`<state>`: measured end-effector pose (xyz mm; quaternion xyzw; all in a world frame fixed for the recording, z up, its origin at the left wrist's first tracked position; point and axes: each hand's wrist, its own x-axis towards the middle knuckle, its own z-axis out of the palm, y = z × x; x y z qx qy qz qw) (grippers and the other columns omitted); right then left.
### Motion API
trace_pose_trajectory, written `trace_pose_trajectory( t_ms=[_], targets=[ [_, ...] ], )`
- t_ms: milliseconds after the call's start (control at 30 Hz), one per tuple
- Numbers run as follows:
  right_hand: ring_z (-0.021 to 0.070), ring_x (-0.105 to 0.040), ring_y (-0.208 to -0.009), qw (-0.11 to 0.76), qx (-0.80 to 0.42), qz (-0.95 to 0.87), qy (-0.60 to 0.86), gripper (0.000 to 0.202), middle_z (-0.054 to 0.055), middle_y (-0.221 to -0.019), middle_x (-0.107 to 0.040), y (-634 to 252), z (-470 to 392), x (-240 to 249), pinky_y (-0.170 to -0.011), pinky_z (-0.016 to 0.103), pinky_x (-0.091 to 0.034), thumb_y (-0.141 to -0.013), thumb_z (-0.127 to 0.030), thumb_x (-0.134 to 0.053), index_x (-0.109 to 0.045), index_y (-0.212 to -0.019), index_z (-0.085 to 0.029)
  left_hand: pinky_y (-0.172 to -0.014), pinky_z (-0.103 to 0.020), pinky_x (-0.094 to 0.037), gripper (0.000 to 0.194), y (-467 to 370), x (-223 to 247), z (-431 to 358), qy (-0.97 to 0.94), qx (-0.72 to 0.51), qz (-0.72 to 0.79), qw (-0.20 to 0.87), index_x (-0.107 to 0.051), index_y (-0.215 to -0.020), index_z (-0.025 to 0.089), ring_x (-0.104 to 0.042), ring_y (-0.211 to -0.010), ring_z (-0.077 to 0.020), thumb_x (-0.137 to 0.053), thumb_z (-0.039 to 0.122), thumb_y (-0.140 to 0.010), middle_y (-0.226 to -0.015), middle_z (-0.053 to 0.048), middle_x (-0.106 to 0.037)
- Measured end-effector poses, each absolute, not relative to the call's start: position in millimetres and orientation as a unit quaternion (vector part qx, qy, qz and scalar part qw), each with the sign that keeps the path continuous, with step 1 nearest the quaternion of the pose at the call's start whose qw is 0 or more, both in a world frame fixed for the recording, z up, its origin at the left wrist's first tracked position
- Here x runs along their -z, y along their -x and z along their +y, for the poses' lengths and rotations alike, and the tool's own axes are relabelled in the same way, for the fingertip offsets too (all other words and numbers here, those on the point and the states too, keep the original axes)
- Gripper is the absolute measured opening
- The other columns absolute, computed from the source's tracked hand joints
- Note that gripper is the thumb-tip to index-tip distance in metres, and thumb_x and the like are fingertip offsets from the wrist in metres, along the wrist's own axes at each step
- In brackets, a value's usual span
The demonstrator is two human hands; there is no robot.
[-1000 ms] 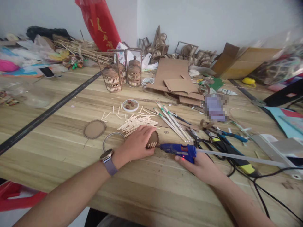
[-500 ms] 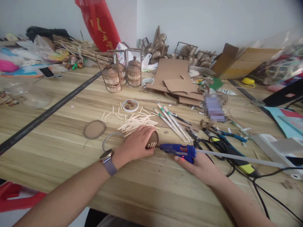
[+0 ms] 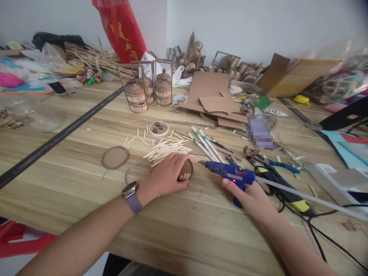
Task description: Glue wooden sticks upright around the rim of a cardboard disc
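The step in hand looks like gluing short sticks upright around the edge of a small brown round piece [image 3: 189, 166], with a short row of pale sticks standing along its near side. This round piece sits at the middle of the worktop [image 3: 172, 237], partly hidden under the left hand [image 3: 169, 174]. The left grip is curled over it, fingers across the far side and thumb at the near side, pinching it lightly by the look of it; the hand itself covers most of the contact, so how firmly it presses I cannot tell. The right grip is closed around the handle of a blue glue gun [image 3: 230, 171], the right hand [image 3: 251, 195] wrapping it with the thumb along the near side. The gun's nozzle points left, toward the round piece but apart from it, and a long glue stick [image 3: 287, 189] runs out of its back to the right. Judging by the gaps left around the edge, the next move calls for a steady left hold and a careful placing of glue or of another stick from the loose heap of sticks [image 3: 163, 151] just beyond the left hand. A matching brown disc [image 3: 115, 158] lies flat to the left, near a pale ring [image 3: 138, 162].
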<state>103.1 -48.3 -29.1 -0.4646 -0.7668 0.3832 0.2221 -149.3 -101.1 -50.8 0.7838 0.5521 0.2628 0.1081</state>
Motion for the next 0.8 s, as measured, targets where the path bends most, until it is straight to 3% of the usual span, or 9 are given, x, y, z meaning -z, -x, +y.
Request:
trace_pose_trajectory(
  t_ms=[133, 300, 400, 533, 667, 800],
  targets=[
    [0.0137, -0.053, -0.054, 0.122, -0.617, -0.663, 0.405, 0.05, 0.004, -0.065, -0.061, -112, -46, 19, -0.052, 0.027, -0.046, -0.076, -0.066, -0.061, -0.064, -0.077, -0.016, -0.109, -0.047, -0.038, 0.068, 150, 50, -101, -0.786, -0.258, 0.552, 0.106, -0.038, -0.133, 0.015, -0.043, -0.128, -0.03, -0.068, 0.021, -0.072, -0.135, -0.015, -0.05],
    [0.0151, -0.063, -0.079, 0.012, -0.761, -0.582, 0.289, 0.042, 0.007, -0.093, -0.065, -113, -44, 13, -0.072, 0.027, -0.051, -0.067, -0.037, -0.079, -0.066, -0.101, -0.016, -0.109, -0.048, -0.038, 0.068, 151, 51, -100, -0.785, -0.265, 0.549, 0.112, -0.039, -0.133, 0.017, -0.043, -0.128, -0.0301, -0.07, 0.023, -0.073, -0.136, -0.014, -0.051],
    [0.0153, -0.063, -0.09, -0.015, -0.781, -0.565, 0.267, 0.046, 0.005, -0.101, -0.064, -110, -45, 17, -0.082, 0.027, -0.049, -0.064, -0.02, -0.077, -0.063, -0.108, -0.019, -0.109, -0.048, -0.038, 0.068, 152, 52, -99, -0.785, -0.266, 0.548, 0.112, -0.039, -0.133, 0.017, -0.044, -0.127, -0.0306, -0.069, 0.022, -0.073, -0.136, -0.015, -0.051],
    [0.0169, -0.063, -0.096, -0.032, -0.796, -0.55, 0.253, 0.053, 0.004, -0.106, -0.063, -109, -51, 17, -0.09, 0.032, -0.049, -0.061, -0.012, -0.072, -0.062, -0.113, -0.02, -0.108, -0.05, -0.038, 0.068, 154, 52, -99, -0.785, -0.263, 0.548, 0.119, -0.038, -0.133, 0.019, -0.044, -0.128, -0.0314, -0.071, 0.023, -0.073, -0.136, -0.015, -0.05],
    [0.0177, -0.062, -0.097, -0.047, -0.775, -0.574, 0.259, 0.05, 0.005, -0.107, -0.064, -111, -59, 10, -0.088, 0.031, -0.048, -0.064, -0.016, -0.071, -0.063, -0.113, -0.02, -0.108, -0.049, -0.038, 0.068, 154, 51, -98, -0.789, -0.255, 0.546, 0.12, -0.039, -0.133, 0.018, -0.044, -0.128, -0.0312, -0.071, 0.025, -0.073, -0.136, -0.015, -0.05],
    [0.0158, -0.063, -0.081, -0.081, -0.658, -0.696, 0.275, 0.034, 0.004, -0.093, -0.067, -115, -62, 0, -0.067, 0.025, -0.05, -0.081, -0.033, -0.063, -0.064, -0.111, -0.019, -0.109, -0.049, -0.038, 0.068, 154, 50, -98, -0.785, -0.256, 0.552, 0.119, -0.039, -0.133, 0.019, -0.044, -0.128, -0.0309, -0.07, 0.025, -0.073, -0.136, -0.014, -0.05]
  ],
)
